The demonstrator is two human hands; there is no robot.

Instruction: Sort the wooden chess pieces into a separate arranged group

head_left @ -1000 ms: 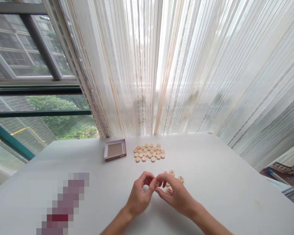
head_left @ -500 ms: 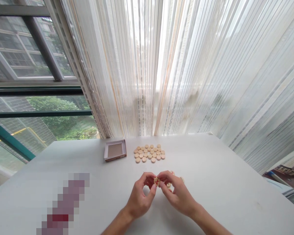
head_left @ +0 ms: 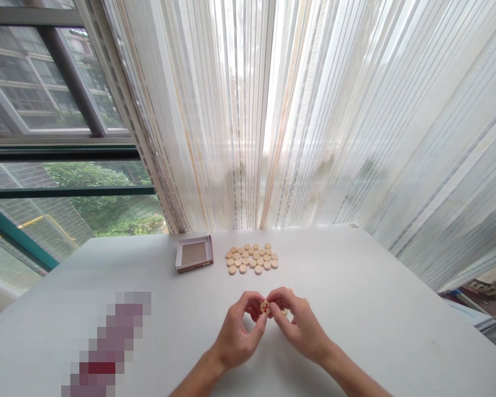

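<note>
My left hand [head_left: 237,333] and my right hand [head_left: 298,325] meet above the white table [head_left: 355,309], both pinching one round wooden game piece [head_left: 265,307] with a red mark on its face. A few more loose pieces lie under and behind my right hand, mostly hidden by it. Farther back, a cluster of several plain-faced wooden pieces [head_left: 252,258] lies flat on the table.
A small shallow cardboard box [head_left: 194,253] lies left of the cluster. A blurred-out patch [head_left: 111,344] covers part of the table's left front. Striped sheer curtains [head_left: 314,110] hang behind the table, with a window [head_left: 45,138] at the left.
The piece with the red mark has turned face-up between my fingertips. My right hand has shifted slightly left and now covers more of the loose pieces.
</note>
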